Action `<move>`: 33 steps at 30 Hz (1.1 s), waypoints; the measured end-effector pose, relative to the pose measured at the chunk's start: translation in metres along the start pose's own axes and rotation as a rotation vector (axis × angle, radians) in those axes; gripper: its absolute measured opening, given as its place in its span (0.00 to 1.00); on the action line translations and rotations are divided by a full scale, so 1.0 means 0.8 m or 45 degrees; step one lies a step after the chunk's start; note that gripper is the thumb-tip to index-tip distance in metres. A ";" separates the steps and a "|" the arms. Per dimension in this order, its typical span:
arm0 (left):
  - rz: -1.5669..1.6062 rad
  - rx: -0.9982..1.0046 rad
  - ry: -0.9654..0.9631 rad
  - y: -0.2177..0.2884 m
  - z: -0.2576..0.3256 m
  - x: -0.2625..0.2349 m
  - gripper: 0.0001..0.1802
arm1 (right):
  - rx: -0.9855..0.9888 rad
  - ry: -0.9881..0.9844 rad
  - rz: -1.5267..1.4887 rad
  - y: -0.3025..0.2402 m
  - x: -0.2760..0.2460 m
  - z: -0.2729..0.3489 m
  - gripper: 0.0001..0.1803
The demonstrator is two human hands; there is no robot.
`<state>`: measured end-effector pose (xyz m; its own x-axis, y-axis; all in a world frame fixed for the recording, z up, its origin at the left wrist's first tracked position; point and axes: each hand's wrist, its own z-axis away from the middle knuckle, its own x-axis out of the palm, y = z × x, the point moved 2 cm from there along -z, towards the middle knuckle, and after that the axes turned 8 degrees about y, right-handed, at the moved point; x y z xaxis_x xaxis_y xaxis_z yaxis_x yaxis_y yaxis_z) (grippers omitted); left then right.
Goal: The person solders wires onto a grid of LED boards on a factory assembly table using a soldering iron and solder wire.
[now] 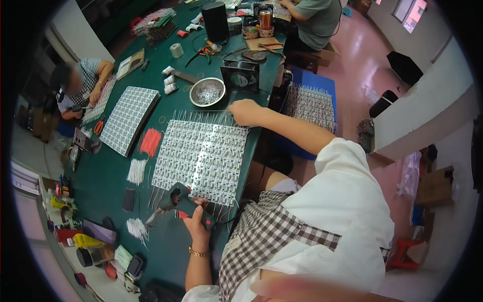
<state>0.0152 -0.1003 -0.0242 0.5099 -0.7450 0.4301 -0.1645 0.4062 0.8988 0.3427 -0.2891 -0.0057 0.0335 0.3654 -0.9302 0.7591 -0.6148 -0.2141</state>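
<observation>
My left hand (197,225) is closed round the handle of a dark pistol-shaped glue gun (185,200) with a red trigger. The gun's nozzle points left, over the near edge of a panel of small white circuit boards (201,158). Thin wires stick out along the panel's far and near edges. At the far right corner of that panel is my right hand (245,112), its fingers pressed together among the white wires. Whatever lies between those fingertips is too small to make out. Bundles of red wires (150,142) and white wires (136,171) lie left of the panel.
A metal bowl of small parts (207,92) and a small black fan (240,76) stand beyond the panel. Another board panel (130,120) lies to the left. One person (83,88) works at the far left, another (314,22) at the far end. Pliers (201,54) rest farther back.
</observation>
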 end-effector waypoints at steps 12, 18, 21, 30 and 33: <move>-0.247 0.018 0.094 -0.015 -0.022 -0.016 0.15 | 0.702 -0.081 -1.250 -0.112 -0.025 0.231 0.13; -0.419 0.015 -0.006 -0.013 -0.024 -0.025 0.16 | 0.244 -0.115 -0.984 -0.131 -0.029 0.282 0.19; -0.498 -0.001 -0.130 -0.013 -0.021 -0.035 0.22 | 0.163 -0.149 -1.013 -0.135 -0.038 0.281 0.20; -0.279 -0.213 -0.473 -0.007 -0.002 -0.040 0.28 | -0.057 -0.323 -0.909 -0.133 -0.033 0.265 0.22; -0.402 -0.098 -0.616 -0.007 -0.001 -0.040 0.27 | -0.069 -0.288 -0.901 -0.136 -0.025 0.266 0.23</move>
<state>0.0002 -0.0785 -0.0431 0.0772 -0.9859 0.1485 0.0040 0.1492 0.9888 0.1212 -0.3782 -0.0274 -0.6056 0.5049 -0.6151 0.5806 -0.2483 -0.7754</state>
